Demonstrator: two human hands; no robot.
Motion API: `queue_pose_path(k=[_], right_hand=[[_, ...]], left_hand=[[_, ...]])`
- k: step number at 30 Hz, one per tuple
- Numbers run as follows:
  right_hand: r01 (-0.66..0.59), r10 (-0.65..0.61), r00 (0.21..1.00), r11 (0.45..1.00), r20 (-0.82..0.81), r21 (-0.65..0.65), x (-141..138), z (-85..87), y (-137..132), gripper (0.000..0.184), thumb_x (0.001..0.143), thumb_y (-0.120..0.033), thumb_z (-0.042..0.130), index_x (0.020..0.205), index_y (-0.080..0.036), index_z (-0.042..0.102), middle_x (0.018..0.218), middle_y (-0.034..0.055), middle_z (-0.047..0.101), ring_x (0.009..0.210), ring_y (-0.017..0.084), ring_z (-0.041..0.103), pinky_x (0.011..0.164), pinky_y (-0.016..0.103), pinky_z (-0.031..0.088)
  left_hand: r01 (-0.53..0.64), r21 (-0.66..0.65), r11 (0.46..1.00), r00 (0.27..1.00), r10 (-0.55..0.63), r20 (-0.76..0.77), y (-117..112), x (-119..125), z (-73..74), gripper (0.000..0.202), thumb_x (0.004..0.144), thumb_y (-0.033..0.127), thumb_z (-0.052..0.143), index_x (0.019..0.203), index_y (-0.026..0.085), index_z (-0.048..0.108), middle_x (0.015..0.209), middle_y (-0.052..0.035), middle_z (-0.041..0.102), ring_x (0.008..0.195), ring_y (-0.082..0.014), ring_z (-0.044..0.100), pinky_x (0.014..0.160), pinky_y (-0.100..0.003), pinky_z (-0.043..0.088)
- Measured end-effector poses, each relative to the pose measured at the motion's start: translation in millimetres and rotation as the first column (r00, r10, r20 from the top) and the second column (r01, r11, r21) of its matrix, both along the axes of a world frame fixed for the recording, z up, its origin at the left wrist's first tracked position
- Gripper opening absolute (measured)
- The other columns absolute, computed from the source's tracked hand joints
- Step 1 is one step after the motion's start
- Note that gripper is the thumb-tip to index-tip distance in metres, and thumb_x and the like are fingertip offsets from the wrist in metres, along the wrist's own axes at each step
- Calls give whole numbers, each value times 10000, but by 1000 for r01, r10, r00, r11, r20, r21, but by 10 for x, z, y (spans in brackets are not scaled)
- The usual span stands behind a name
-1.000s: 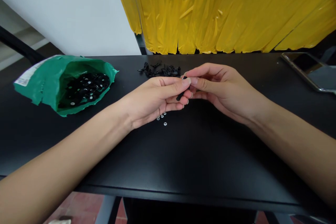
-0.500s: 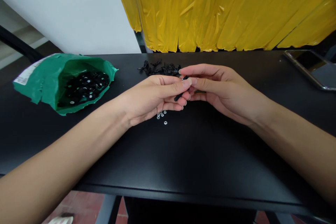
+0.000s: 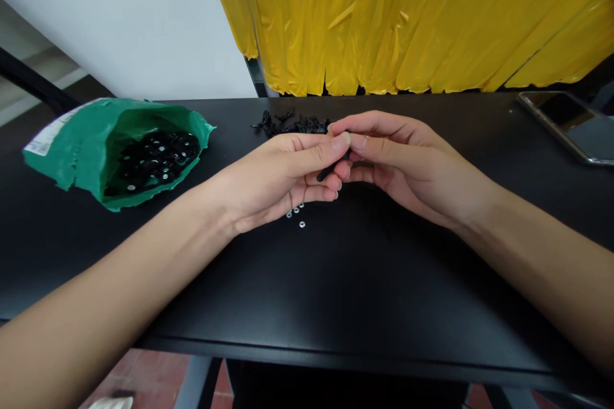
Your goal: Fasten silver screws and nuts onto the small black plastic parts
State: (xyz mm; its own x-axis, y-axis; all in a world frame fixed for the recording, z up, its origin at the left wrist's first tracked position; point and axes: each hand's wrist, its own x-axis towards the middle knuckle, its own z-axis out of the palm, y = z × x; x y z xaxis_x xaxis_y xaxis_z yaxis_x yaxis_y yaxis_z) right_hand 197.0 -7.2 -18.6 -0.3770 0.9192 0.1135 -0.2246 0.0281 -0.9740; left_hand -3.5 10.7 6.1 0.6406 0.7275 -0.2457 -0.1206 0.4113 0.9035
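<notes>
Between my two hands is a small black plastic piece (image 3: pixel 327 171), slim and slanting down to the left. My left hand (image 3: pixel 292 169) pinches it between thumb and fingers. The thumb and fingertips of my right hand (image 3: pixel 398 150) close on its upper end, which is mostly hidden. Just beyond my fingers lies a loose pile of small black plastic parts (image 3: pixel 283 121), partly covered by my left hand. Several small silver rings (image 3: pixel 302 224) lie on the table below my left hand.
An open green bag (image 3: pixel 67 147) of black parts with silver rings lies at the left of the black table (image 3: pixel 336 300). A phone (image 3: pixel 570 124) rests at the far right. Yellow plastic sheeting (image 3: pixel 407 19) hangs behind the table, beside a white panel (image 3: pixel 177 25).
Both hands have shifted slightly, and my right fingertips have closed further over the upper end of the black piece. The silver bit seen there earlier is now covered.
</notes>
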Motion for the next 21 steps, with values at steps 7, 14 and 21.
queue_pose_path(k=[7, 14, 21], right_hand=[[105, -110, 993, 988, 39, 117, -11, 7, -6, 130, 910, -308, 828, 1038, -325, 839, 1054, -4, 794, 934, 196, 734, 917, 389, 612], [124, -124, 992, 989, 5, 80, -55, -11, -23, 106, 943, -255, 763, 1012, -298, 832, 961, -6, 774, 861, 171, 719, 866, 364, 603], [110, -109, 994, 993, -24, 34, -62, 1, -45, 62, 934, -300, 780, 983, -314, 815, 956, -14, 764, 860, 182, 732, 867, 373, 590]], left_hand=[[-42, 21, 999, 999, 42, -28, -6, 11, -11, 270, 916, 350, 822, 805, 131, 710, 721, 23, 629, 604, -37, 572, 618, -143, 512], [-39, -3, 999, 999, 39, -1, 1, 22, -38, 263, 891, 330, 851, 799, 134, 702, 722, 32, 623, 603, -29, 559, 609, -130, 504], [-31, -5, 1000, 999, 31, 14, -4, 32, -39, 253, 898, 319, 846, 786, 144, 701, 709, 34, 625, 600, -30, 567, 608, -132, 508]])
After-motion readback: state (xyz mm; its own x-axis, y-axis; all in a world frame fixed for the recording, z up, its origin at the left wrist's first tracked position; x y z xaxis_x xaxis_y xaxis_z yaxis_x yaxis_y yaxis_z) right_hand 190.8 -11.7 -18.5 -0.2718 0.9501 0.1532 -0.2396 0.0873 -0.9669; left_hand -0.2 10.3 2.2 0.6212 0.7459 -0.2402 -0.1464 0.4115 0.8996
